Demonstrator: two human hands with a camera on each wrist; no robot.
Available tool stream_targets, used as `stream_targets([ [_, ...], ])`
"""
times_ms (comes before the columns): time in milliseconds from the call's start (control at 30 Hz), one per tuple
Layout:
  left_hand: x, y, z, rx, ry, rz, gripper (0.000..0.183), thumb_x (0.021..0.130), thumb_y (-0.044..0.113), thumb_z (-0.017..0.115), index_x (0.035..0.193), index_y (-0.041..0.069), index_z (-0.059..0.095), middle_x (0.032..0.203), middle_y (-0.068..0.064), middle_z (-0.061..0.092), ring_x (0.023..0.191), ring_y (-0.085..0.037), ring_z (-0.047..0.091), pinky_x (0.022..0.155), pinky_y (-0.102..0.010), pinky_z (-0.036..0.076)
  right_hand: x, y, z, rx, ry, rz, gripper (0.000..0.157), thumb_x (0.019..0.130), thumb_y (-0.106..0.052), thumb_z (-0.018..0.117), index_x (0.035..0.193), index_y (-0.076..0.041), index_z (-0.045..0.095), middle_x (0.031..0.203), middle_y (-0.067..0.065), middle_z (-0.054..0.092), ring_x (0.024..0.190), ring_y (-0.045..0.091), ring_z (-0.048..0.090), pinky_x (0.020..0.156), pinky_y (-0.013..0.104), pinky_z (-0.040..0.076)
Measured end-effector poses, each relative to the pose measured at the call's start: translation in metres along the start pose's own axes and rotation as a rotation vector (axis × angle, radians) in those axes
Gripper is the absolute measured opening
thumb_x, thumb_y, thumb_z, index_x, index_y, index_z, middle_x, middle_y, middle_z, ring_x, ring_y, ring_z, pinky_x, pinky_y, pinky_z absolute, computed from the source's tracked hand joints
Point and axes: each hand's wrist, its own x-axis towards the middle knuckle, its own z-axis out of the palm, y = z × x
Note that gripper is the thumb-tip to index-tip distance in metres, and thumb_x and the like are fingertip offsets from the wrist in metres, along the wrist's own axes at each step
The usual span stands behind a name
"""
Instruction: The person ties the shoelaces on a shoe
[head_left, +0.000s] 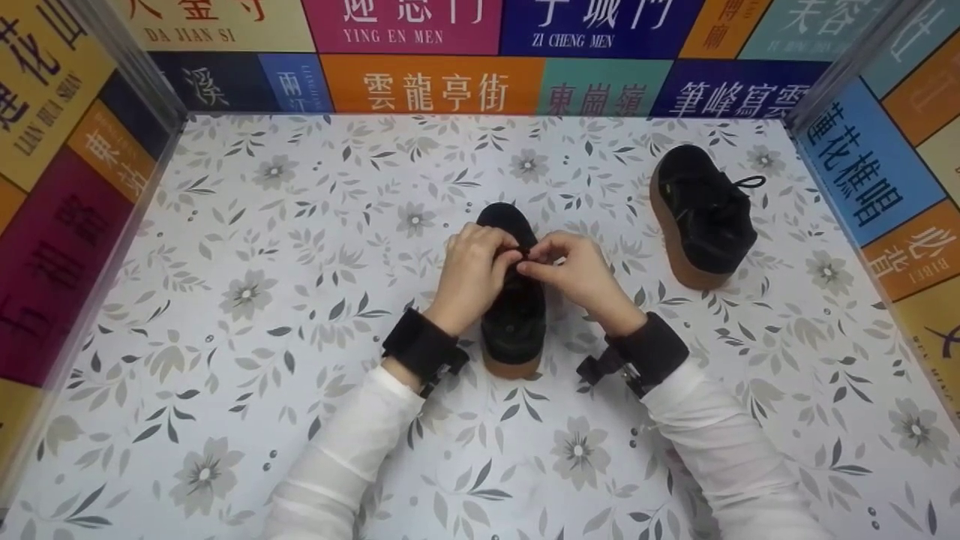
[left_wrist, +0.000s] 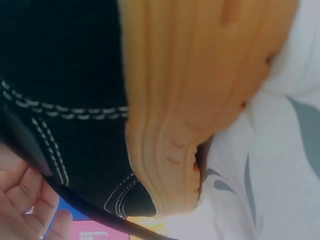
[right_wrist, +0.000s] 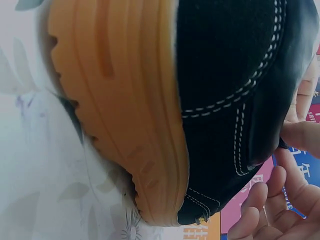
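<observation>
A black shoe [head_left: 514,334] with a tan rubber sole stands upright in the middle of the table, its toe pointing away from me. In both wrist views, white double stitching runs along its dark side [right_wrist: 220,145]. My left hand [head_left: 472,270] comes over the lacing from the left, thumb and forefinger pinching the black shoelace [head_left: 525,253]. From the right, my right hand [head_left: 581,271] pinches the lace too, its fingertips close to those of the left. Fingers hide much of the lacing.
A matching black shoe [head_left: 697,214] stands to the right, a lace loop [head_left: 750,181] sticking out at its side. The white table cover [head_left: 247,292] has a grey flower and leaf print. Coloured panels with lettering [head_left: 442,82] wall the back and both sides.
</observation>
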Motion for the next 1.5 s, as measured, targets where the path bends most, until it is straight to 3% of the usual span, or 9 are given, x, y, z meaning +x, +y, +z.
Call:
stream_targets([
  [133,-0.001,-0.001,0.001,0.035,0.016,0.058,0.009,0.09,0.018,0.062,0.092,0.009,0.065,0.091,-0.001,0.066,0.092,-0.02,0.053,0.08,-0.034,0.038,0.003,0.012,0.002,0.038,0.019,0.043,0.018,0.074,-0.01,0.079,0.077,0.002,0.067,0.072,0.003,0.064,0.069,0.01,0.056,0.059,0.017,0.044],
  [300,-0.002,-0.002,0.004,0.055,0.054,0.1,0.008,0.09,0.015,0.061,0.092,0.007,0.064,0.089,-0.003,0.065,0.09,-0.023,0.053,0.079,-0.035,0.039,0.003,0.013,0.006,0.064,0.046,0.026,0.015,0.073,-0.009,0.079,0.069,-0.004,0.066,0.067,0.001,0.064,0.064,0.009,0.055,0.054,0.017,0.044],
  [633,-0.003,0.001,0.005,0.133,0.078,0.174,0.009,0.09,0.012,0.059,0.092,0.004,0.063,0.086,-0.007,0.063,0.086,-0.025,0.052,0.077,-0.035,0.04,0.001,0.018,0.005,0.081,0.061,0.014,0.012,0.074,-0.01,0.078,0.072,-0.003,0.069,0.068,0.0,0.067,0.061,0.008,0.055,0.054,0.017,0.044],
  [900,-0.002,0.002,0.003,0.063,0.071,0.086,0.009,0.09,0.013,0.061,0.089,0.005,0.064,0.085,-0.006,0.065,0.085,-0.024,0.054,0.078,-0.036,0.041,0.002,0.019,0.01,-0.167,0.172,-0.24,0.011,0.074,-0.009,0.075,0.073,-0.002,0.067,0.071,0.006,0.065,0.065,0.012,0.056,0.058,0.024,0.045],
  [1067,-0.002,0.003,0.002,0.022,0.075,0.044,0.01,0.09,0.014,0.061,0.09,0.004,0.065,0.086,-0.006,0.066,0.084,-0.024,0.056,0.079,-0.035,0.043,0.001,0.014,0.015,-0.251,0.258,-0.325,0.01,0.072,-0.006,0.071,0.066,-0.004,0.063,0.067,0.006,0.06,0.064,0.017,0.054,0.059,0.029,0.044],
  [1267,-0.003,0.003,0.004,-0.047,0.086,0.004,0.01,0.091,0.011,0.06,0.092,0.002,0.065,0.088,-0.008,0.065,0.086,-0.023,0.059,0.08,-0.032,0.047,0.003,0.012,0.016,-0.222,0.245,-0.276,0.009,0.071,-0.006,0.069,0.067,-0.003,0.062,0.068,0.007,0.06,0.065,0.018,0.054,0.06,0.025,0.041],
  [1500,-0.005,0.006,0.008,-0.075,0.101,-0.042,0.011,0.091,0.012,0.06,0.093,0.002,0.065,0.09,-0.009,0.064,0.086,-0.023,0.059,0.081,-0.03,0.049,0.005,0.02,0.003,0.031,0.064,-0.086,0.009,0.083,-0.006,0.066,0.086,0.001,0.07,0.083,0.01,0.068,0.072,0.009,0.057,0.061,0.017,0.044],
])
